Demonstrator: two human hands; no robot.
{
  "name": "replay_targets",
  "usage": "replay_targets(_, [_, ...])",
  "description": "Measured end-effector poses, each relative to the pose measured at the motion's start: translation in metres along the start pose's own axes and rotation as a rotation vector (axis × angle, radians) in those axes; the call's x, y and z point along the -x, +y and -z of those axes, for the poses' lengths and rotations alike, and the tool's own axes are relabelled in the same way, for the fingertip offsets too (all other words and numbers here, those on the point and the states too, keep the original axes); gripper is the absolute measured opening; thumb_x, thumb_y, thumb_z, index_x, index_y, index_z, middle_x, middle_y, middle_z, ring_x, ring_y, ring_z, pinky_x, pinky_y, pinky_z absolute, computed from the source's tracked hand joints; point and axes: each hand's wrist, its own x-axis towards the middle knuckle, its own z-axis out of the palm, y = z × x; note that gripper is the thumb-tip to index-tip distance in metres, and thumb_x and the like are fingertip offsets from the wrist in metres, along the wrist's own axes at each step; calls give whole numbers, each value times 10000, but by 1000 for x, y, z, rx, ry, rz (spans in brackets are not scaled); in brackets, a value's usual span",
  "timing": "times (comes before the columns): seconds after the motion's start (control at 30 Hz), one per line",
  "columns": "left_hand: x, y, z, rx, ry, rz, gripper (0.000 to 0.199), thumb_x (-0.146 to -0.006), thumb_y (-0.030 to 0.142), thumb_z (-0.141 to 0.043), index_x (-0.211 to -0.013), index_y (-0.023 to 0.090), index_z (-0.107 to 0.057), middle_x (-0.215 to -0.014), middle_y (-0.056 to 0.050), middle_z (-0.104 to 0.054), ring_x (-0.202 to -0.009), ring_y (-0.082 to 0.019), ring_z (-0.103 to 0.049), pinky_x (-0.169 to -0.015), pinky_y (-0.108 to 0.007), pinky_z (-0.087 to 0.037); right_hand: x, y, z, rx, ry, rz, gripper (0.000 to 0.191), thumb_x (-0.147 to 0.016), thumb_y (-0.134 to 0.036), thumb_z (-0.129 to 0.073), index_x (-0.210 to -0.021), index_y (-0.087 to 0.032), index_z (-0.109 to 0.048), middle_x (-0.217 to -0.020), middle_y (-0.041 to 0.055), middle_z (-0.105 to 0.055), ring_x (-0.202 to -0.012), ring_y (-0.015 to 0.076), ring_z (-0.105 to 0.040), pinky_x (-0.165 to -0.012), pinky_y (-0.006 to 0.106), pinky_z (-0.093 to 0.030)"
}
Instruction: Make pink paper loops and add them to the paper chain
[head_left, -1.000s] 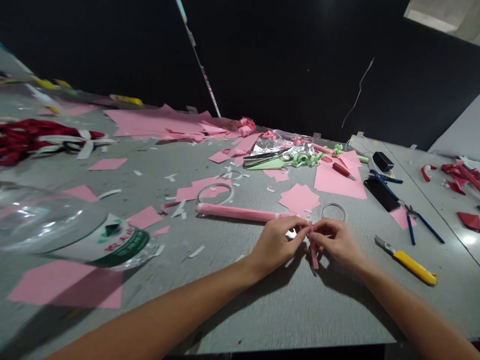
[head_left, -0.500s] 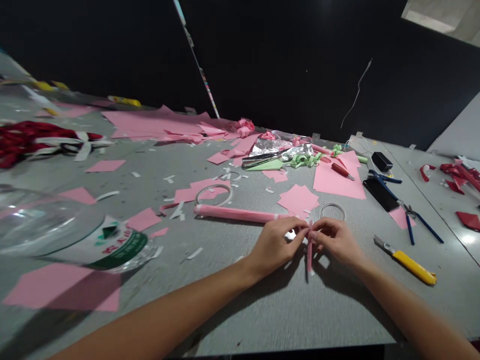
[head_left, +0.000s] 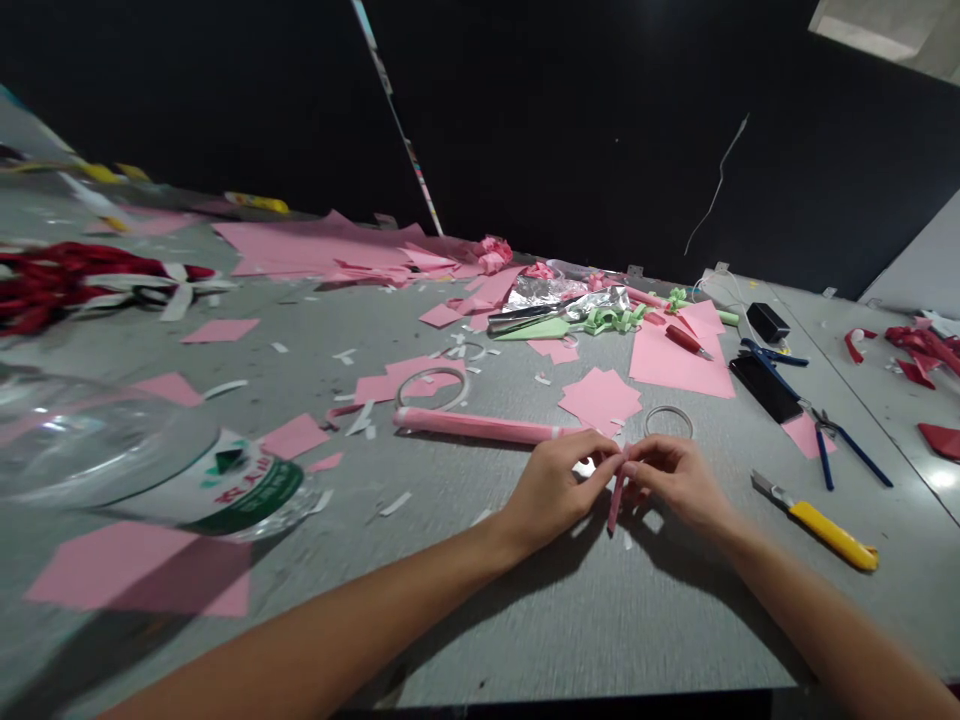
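Observation:
A narrow pink paper strip (head_left: 616, 503) is pinched between my left hand (head_left: 559, 478) and my right hand (head_left: 675, 480), its lower end slanting down toward me. The fingertips of both hands meet at its upper end, which they partly hide. Beyond my left hand lies a long rolled pink paper tube (head_left: 480, 427), its right end close to my knuckles. A tape ring (head_left: 669, 422) rests just past my right hand. Behind the hands is a stack of pink paper pieces (head_left: 600, 398). A yellow utility knife (head_left: 832, 532) with its blade out lies to the right.
A clear plastic bottle (head_left: 247, 480) lies on its side at left. Blue-handled pliers (head_left: 847, 445), a black phone (head_left: 763, 388) and a red-handled tool (head_left: 684, 340) lie at right. Pink paper sheets (head_left: 315, 245) and scraps spread along the black wall (head_left: 562, 120).
The pink strip's lower end has tilted left and toward me, and it looks shorter. Both hands stay pinched at about the same place; the view shifts slightly.

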Motion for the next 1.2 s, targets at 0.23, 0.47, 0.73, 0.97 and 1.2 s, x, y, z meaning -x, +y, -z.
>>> replay_targets(0.23, [-1,0,1,20,8,7,128,-990,205,-662,-911,183,-760,-871,-38,-800,-786,-188,-715,-758,-320,-522,0,2,0,7,-4,-7,357,-812,-523,-881,-888,-201,-746,-715,28,-718,-582,166,-683,-569,327,-595])
replay_targets(0.47, [-1,1,1,17,2,22,132,-991,218,-661,-932,190,-776,-862,-36,-799,-770,-186,-707,-753,-317,-531,0,0,0,44,6,17,343,-818,-519,-873,-871,-200,-757,-713,21,-716,-587,158,-675,-578,317,-580])
replay_targets(0.73, [-2,3,1,52,-9,48,136,-996,221,-660,-929,190,-775,-872,-35,-804,-790,-191,-717,-761,-319,-518,-1,2,1,33,9,15,364,-810,-531,-877,-871,-192,-758,-698,25,-718,-573,157,-666,-564,313,-572])
replay_targets(0.97, [-3,4,2,83,-25,69,146,-990,224,-650,-913,188,-769,-861,-38,-803,-789,-194,-720,-771,-320,-530,-1,0,2,47,-3,15,361,-800,-535,-884,-858,-200,-763,-706,17,-720,-581,150,-654,-591,317,-565])
replay_targets(1.2, [-3,2,1,120,-23,83,128,-990,229,-680,-916,188,-776,-847,-26,-795,-773,-180,-712,-754,-297,-525,-1,0,3,37,-10,17,350,-804,-530,-880,-853,-206,-758,-697,17,-712,-574,151,-642,-576,314,-554])
